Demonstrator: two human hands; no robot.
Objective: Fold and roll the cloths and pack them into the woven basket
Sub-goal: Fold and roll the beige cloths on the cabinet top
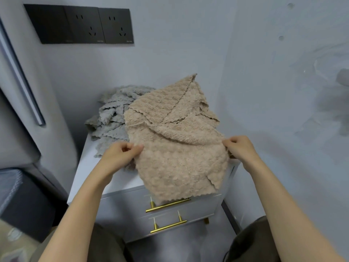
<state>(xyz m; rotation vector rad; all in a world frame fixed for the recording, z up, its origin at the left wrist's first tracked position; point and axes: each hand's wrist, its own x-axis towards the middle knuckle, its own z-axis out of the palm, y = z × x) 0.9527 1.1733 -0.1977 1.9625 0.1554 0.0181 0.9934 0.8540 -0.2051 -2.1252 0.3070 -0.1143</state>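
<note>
A beige fluffy cloth (177,148) with scalloped edges hangs crumpled above the white nightstand (90,171), its lower part draped over the front edge. My left hand (120,154) pinches its left edge. My right hand (239,148) pinches its right edge, so the cloth is stretched between both hands. Behind it, a pile of grey cloths (113,114) lies on the back left of the nightstand top. No woven basket is in view.
The nightstand has two drawers with gold bar handles (168,205). Walls close in behind and to the right. Black wall sockets (81,25) sit high on the back wall. A grey upholstered headboard (17,110) and a dark box (24,203) stand at the left.
</note>
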